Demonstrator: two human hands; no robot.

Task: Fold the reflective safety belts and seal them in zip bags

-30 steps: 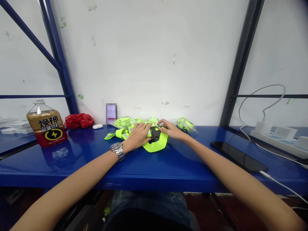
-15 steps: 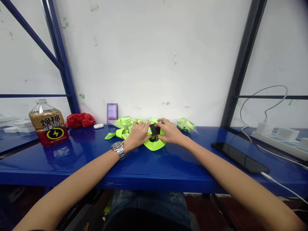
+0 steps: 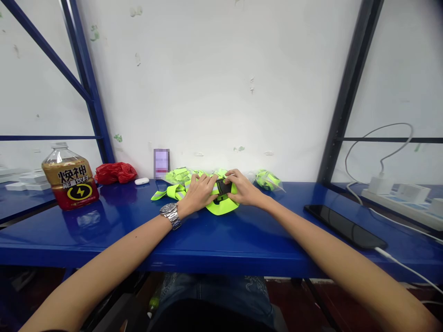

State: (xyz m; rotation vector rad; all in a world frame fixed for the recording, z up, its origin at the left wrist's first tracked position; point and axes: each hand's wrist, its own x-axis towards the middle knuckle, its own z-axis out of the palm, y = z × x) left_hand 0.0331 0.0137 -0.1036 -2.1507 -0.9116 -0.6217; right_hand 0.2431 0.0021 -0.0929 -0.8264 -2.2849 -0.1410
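A neon-yellow reflective strap (image 3: 221, 208) lies bunched on the blue table, with a black buckle (image 3: 224, 188) at its middle. My left hand (image 3: 198, 193), wearing a metal watch, presses and grips the strap just left of the buckle. My right hand (image 3: 243, 189) pinches the buckle's right side between thumb and fingers. A loose end of the strap sticks out to the left of my left hand. The fingers partly cover the buckle, so whether it is fastened cannot be told.
Bagged yellow straps (image 3: 269, 180) lie near the wall. On the left stand a drink bottle (image 3: 73, 177), a red plastic bag (image 3: 116, 172) and a white case (image 3: 141, 181). A black phone (image 3: 345, 226) with a cable lies right, before a power strip (image 3: 403, 205).
My right fingers have shifted slightly on the buckle, and more of the black buckle shows. The strap's front loop has moved a little. My left hand has hardly moved.
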